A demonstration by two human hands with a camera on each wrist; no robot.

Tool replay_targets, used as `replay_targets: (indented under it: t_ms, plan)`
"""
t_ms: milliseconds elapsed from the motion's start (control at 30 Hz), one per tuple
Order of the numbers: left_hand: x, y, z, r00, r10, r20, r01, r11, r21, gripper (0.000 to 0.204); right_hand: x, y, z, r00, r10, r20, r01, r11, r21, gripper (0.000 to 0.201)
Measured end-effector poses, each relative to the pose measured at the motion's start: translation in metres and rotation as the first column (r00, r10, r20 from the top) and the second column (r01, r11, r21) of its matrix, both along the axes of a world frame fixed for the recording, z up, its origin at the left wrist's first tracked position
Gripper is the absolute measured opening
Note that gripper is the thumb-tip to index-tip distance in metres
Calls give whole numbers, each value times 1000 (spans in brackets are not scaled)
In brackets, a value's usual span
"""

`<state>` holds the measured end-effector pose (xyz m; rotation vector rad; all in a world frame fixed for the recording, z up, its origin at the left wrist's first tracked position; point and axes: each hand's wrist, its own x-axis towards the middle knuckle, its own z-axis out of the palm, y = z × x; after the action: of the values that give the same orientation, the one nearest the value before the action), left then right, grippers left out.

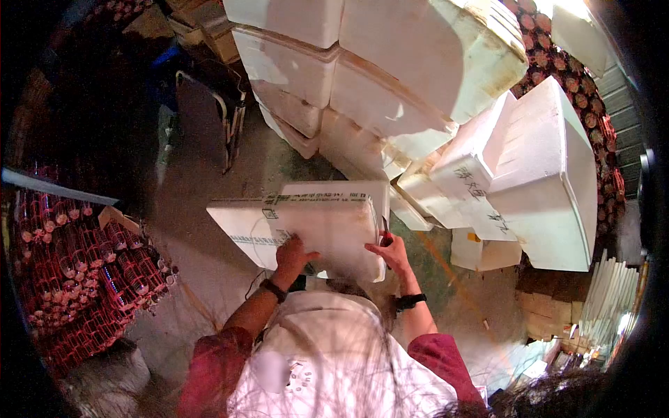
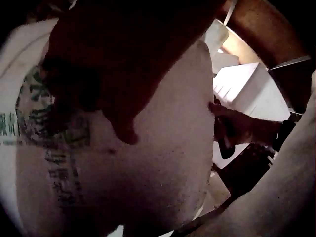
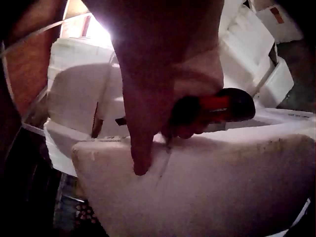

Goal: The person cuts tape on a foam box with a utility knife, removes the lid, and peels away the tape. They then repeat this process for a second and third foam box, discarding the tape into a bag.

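Left hand [image 1: 293,261] lies unclenched on box [image 1: 341,226]; right hand [image 1: 392,252] grips tool [image 3: 212,108] at its edge. Box before person [image 1: 327,348]. Better press box steady, thumbs away from tool.

In my head view the person's bare left hand [image 1: 293,258] sits just below and left of centre, thumb held out to the right; its fingers are lost in shadow in my left wrist view. Farther right I see the bare right hand [image 1: 394,253], fingers curled in a grip, thumb pointing left. The bare left forearm [image 1: 249,312] and bare right forearm [image 1: 419,317] slope inward from the lower frame.
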<state>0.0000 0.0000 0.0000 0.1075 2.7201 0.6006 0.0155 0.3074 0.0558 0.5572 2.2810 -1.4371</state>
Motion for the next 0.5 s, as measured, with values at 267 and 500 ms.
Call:
replay_targets:
  t_ms: [267, 500]
  plan:
    - [16, -38, -43, 998, 6, -59, -2, 998, 68, 15, 15, 12, -26, 966, -246, -79, 233, 962, -144, 51]
    - [-6, -46, -13, 970, 218, -104, -197, 963, 183, 34, 9, 33, 24, 968, -237, -84, 232, 971, -59, 30]
